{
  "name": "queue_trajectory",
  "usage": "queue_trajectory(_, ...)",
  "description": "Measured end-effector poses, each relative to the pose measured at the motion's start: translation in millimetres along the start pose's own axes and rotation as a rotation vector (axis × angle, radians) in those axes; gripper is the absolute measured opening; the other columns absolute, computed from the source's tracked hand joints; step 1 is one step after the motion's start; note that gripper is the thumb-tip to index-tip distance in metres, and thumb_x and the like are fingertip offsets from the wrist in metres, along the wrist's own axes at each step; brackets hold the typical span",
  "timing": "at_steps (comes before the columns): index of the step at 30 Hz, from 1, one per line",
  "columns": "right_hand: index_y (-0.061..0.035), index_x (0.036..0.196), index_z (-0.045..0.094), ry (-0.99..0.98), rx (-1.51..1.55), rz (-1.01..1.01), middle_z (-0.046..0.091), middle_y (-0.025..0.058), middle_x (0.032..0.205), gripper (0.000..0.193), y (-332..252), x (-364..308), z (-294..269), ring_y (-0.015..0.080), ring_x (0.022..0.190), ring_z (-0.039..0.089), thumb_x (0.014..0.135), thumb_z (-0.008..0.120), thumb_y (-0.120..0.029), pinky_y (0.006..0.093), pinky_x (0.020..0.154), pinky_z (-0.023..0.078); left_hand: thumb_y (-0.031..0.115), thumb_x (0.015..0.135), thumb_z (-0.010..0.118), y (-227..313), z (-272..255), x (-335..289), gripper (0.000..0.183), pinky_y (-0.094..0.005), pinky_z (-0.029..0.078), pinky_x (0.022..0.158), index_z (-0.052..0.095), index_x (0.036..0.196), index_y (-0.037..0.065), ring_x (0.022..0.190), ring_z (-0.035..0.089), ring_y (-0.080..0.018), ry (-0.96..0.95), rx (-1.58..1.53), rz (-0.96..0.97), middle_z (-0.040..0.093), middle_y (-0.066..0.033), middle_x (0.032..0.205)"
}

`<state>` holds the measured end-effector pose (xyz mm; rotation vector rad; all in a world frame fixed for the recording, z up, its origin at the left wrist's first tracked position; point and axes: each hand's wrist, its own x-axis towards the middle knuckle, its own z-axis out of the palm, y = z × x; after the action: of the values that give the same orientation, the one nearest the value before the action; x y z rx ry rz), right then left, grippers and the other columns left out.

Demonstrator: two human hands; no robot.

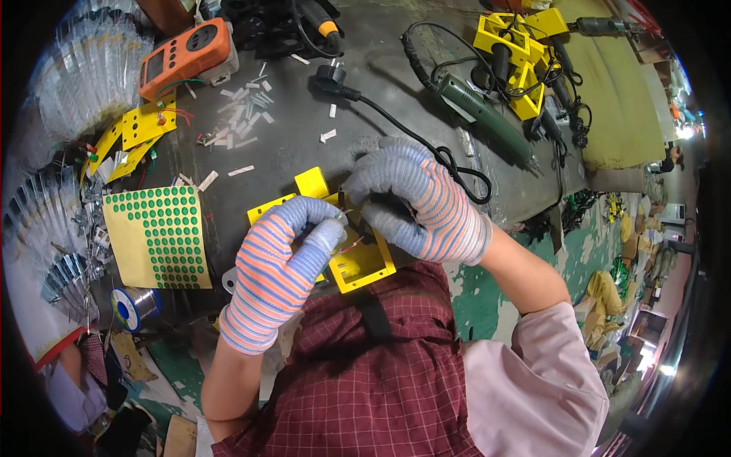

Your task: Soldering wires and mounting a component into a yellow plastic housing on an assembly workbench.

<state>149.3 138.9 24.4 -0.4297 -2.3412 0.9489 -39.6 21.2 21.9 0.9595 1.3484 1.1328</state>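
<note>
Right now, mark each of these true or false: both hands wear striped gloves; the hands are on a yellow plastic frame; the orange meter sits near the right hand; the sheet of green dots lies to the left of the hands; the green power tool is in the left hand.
1. Both hands wear striped gloves: true, left hand and right hand.
2. The hands are on a yellow frame: true.
3. The orange meter is near the right hand: false, it sits far up on the left.
4. The sheet of green dots lies left of the hands: true.
5. The green power tool is in the left hand: false, it lies on the table.
</note>
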Motion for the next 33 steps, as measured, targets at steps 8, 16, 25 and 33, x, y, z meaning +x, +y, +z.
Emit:
queue_trajectory(8,-0.0127,0.108,0.067,-0.111,-0.091,-0.010,0.065,0.0081,0.093,0.027,-2,4,-3,0.0328,0.094,0.062,0.082,0.071,-0.021,0.0475,0.090,0.044,0.006,0.088,0.068,-1,-10,5,0.016,-0.0243,0.052,0.070,0.065,0.102,-0.002,0.075,0.061,-0.0091,-0.121,0.058,-0.078,0.066,-0.0069,0.085)
queue_trajectory(16,-0.0189,0.097,0.068,-0.008,-0.271,-0.114,0.064,-0.0008,0.088,0.019,-2,5,4,0.0237,0.095,0.062,0.081,0.071,-0.027,0.0455,0.096,0.041,0.009,0.085,0.071,9,-2,2,0.015,-0.0321,0.050,0.071,0.067,0.098,0.003,0.073,0.062,-0.0192,-0.043,0.402,0.051,0.067,-0.0071,0.084)
queue_trajectory(25,-0.0022,0.104,0.064,0.000,0.581,0.412,0.066,0.0066,0.101,0.020,-10,0,-2,0.0116,0.096,0.060,0.094,0.067,-0.019,0.0291,0.087,0.050,0.004,0.090,0.061,-23,14,-11,0.005,-0.0345,0.051,0.070,0.061,0.094,0.003,0.072,0.067,-0.0241,0.208,0.214,0.209,0.070,-0.0100,0.078)
queue_trajectory(33,0.0002,0.112,0.060,0.230,0.944,0.530,0.067,0.0080,0.100,0.024,-18,9,14,0.0111,0.088,0.062,0.096,0.063,-0.017,0.0266,0.082,0.052,0.005,0.089,0.060,-23,10,-11,0.005,-0.0338,0.052,0.070,0.062,0.094,0.003,0.072,0.068,-0.0235,0.145,0.180,0.185,0.070,-0.0098,0.078)
